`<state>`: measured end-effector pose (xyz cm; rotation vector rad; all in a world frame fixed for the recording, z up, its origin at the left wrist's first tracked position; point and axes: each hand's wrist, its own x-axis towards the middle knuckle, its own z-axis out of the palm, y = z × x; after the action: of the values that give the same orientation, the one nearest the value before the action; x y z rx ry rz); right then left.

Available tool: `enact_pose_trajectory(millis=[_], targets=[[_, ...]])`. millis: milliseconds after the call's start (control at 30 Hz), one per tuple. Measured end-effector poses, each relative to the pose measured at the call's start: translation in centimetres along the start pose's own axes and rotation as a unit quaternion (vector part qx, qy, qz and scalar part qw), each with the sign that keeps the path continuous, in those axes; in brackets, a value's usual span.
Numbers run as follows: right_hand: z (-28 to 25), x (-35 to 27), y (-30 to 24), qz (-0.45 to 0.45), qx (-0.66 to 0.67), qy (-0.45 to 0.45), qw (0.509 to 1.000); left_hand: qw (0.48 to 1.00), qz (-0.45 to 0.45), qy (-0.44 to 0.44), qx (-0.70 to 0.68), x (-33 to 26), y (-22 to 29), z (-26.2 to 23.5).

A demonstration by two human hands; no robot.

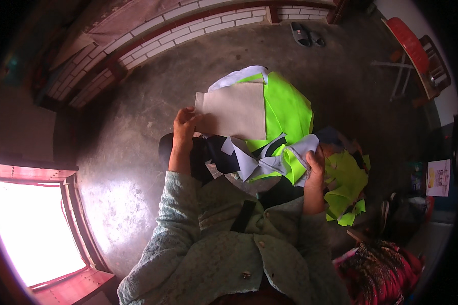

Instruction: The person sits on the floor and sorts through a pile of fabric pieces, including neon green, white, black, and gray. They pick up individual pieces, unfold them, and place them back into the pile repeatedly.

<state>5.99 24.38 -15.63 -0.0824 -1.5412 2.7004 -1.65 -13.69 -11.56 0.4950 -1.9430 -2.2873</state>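
My left hand pinches the left edge of a flat beige panel, held out in front of me. My right hand grips a bunched bundle of neon green, grey and dark fabric. A large neon green cloth with a white piece lies behind the beige panel. More neon green scraps hang below my right hand.
A dull concrete floor lies below. A brick step runs along the top, with a pair of sandals. A red chair stands top right. A bright doorway is at the left. Patterned red cloth lies bottom right.
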Motion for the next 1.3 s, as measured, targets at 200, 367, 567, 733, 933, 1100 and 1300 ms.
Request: enact_pose_trajectory(millis=[200, 367, 567, 733, 933, 1100, 1300], targets=[[2.0, -0.7, -1.4, -0.047, 0.018, 0.052, 0.997, 1.000, -0.012, 0.007, -0.010, -0.6, -1.2, -0.1], [4.9, -0.8, -4.0, -0.006, 0.061, 0.038, 0.997, 0.999, 0.020, 0.027, -0.042, -0.5, -1.8, -0.2], [3.4, -0.7, -2.9, -0.006, 0.079, 0.055, 0.995, 0.963, 0.164, 0.134, 0.167, -1.3, -2.5, 0.8], [3.8, -0.8, -3.1, -0.013, 0.079, 0.065, 0.995, 0.872, 0.312, 0.052, 0.373, -6.0, 1.6, 2.9], [1.9, -0.7, -2.2, 0.012, 0.160, 0.041, 0.986, 0.776, 0.380, -0.150, 0.480, -8.7, 1.5, 5.5], [1.5, -1.2, -3.6, -0.021, 0.216, 0.053, 0.975, 0.829, 0.323, -0.252, 0.380, -9.3, 3.5, 5.2], [-0.4, -1.7, -5.8, -0.046, 0.260, 0.076, 0.962, 0.932, 0.100, -0.329, 0.110, -9.1, 6.3, 3.9]])
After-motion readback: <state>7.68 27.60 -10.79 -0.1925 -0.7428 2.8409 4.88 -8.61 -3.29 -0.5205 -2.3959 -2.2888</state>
